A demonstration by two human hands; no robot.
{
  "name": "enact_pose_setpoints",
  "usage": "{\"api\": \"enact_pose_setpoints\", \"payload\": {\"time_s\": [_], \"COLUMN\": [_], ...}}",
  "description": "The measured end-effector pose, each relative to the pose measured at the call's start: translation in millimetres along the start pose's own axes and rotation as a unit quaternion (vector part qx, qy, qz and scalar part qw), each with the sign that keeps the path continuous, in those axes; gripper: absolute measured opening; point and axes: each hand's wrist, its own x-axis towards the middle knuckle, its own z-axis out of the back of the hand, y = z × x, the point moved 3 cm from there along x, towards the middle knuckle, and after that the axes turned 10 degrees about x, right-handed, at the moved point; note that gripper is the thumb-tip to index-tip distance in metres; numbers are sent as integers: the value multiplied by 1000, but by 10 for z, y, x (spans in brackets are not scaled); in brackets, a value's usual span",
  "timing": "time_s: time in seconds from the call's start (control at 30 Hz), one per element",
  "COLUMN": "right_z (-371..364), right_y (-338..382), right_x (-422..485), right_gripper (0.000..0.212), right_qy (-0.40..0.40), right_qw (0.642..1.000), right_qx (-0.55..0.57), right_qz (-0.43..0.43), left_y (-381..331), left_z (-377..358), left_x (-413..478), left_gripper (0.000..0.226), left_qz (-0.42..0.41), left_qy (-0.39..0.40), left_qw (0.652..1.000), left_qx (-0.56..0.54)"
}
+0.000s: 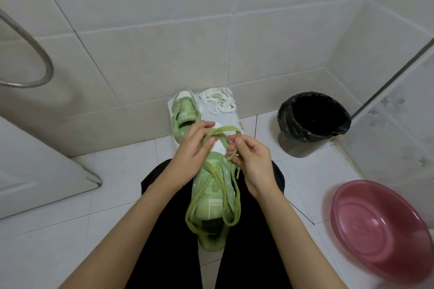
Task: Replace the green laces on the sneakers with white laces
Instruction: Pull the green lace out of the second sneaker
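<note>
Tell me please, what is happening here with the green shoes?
A person is unlacing a green sneaker that lies between their legs. The left hand and the right hand both pinch the green lace near the toe end, and much of it hangs in loose loops over the shoe. The second sneaker sits ahead on a white platform, with the white laces in a heap beside it, not yet in use.

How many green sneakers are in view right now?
2. The near sneaker lies on the person's lap, where the left hand and right hand hold its green lace. The far sneaker sits on the white stand by the wall, left of the white laces.
</note>
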Motion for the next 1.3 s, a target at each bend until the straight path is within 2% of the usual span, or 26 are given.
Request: {"api": "enact_pose_setpoints", "payload": {"time_s": [0.13,0.27,0.4,0.5,0.63,0.7,0.83,0.93,1.0,1.07,1.13,1.2,1.3], "right_z": [-14,-22,-75,18,24,-36,-85,-95,-64,-24,-57,-74,12], "right_y": [-14,21,116,410,683,644,568,531,463,347,208,111,139], "right_x": [36,46,-45,-135,-243,-256,-249,-224,-193,-175,-183,-187,-177], "right_gripper": [21,21,22,22,22,23,24,27,17,10,9,15,26], "right_qy": [-14,-16,-8,-4,53,56,54,90,90,101,128,119,26], "right_qw": [1000,999,1000,997,989,986,974,968,982,989,977,973,997], "right_qx": [22,36,8,-5,-57,-99,-180,-197,-140,-96,-171,-196,-68], "right_qz": [1,7,25,80,125,123,129,127,85,42,28,35,23], "left_y": [38,92,156,194,135,50,-220,-416,-458,-402,-296,-189,-48], "left_z": [-47,-64,-81,-70,-51,-22,35,-20,-3,47,81,56,-55], "left_x": [-34,-13,-22,-21,-30,-42,-93,-64,-22,23,65,80,55], "left_gripper": [39,47,45,38,36,33,38,46,36,29,33,34,28], "left_qz": [-38,-48,-64,-53,-43,-23,1,-31,-23,21,70,91,76], "left_qy": [13,15,12,20,33,29,36,37,-19,-86,-146,-168,-88], "left_qw": [998,995,993,994,995,998,996,997,996,978,952,951,986], "left_qx": [54,80,102,91,80,52,-86,-58,-89,-190,-262,-244,-119]}}
